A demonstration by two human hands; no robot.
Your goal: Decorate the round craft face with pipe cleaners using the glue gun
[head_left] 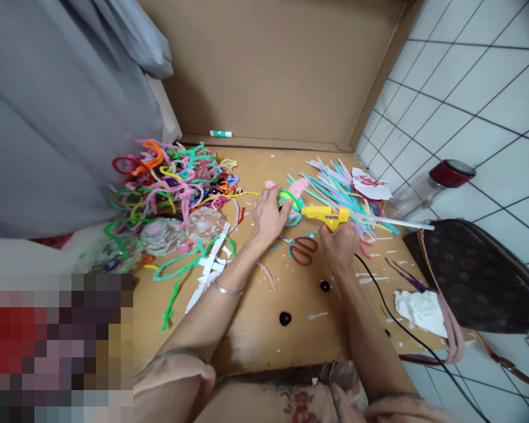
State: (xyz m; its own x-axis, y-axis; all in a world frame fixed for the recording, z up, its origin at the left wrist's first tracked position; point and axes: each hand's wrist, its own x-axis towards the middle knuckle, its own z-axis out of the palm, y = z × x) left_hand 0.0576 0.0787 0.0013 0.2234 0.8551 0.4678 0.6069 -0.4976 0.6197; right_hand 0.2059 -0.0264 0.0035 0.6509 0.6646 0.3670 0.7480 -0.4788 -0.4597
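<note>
Reaching forward, the right grip curls around the glue gun.

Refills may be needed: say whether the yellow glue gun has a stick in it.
In: a clear stick juts from the rear of the yellow glue gun in the right hand.

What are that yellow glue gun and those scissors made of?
The glue gun looks like smooth plastic, from its even yellow color and moulded shape. The scissors seem to have smooth plastic handles, evenly red; their pale grey blades are probably metal.
</note>
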